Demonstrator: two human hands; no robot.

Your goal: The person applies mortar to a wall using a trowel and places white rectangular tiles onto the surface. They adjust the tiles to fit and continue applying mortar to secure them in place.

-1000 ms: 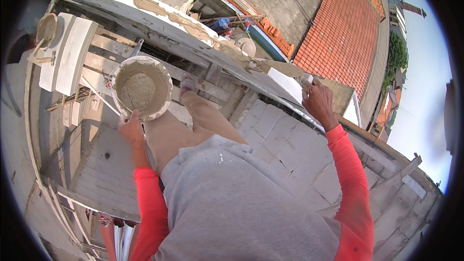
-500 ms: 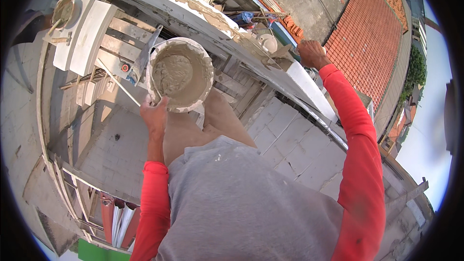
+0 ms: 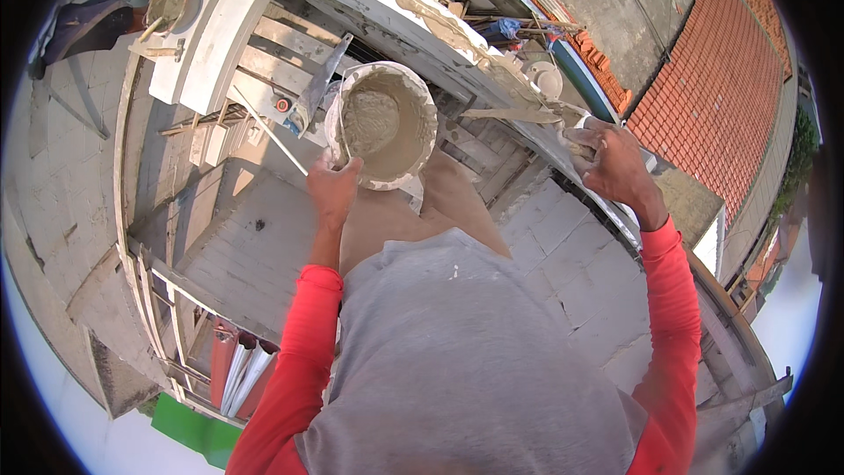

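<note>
Since the right hand (image 3: 615, 163) has been drawn back toward the body from the wall's (image 3: 397, 10) far side, the trowel (image 3: 510, 114) is now brought nearer, its blade pointed toward 9 o'clock, the bucket's (image 3: 387, 183) side. Its handle is gripped in curled fingers. At 11 o'clock of centre, the mortar-filled bucket is held, its 7 o'clock rim pinched by the left hand (image 3: 334, 186).

Underside of bucket (image 3: 411, 127) hidden
</note>
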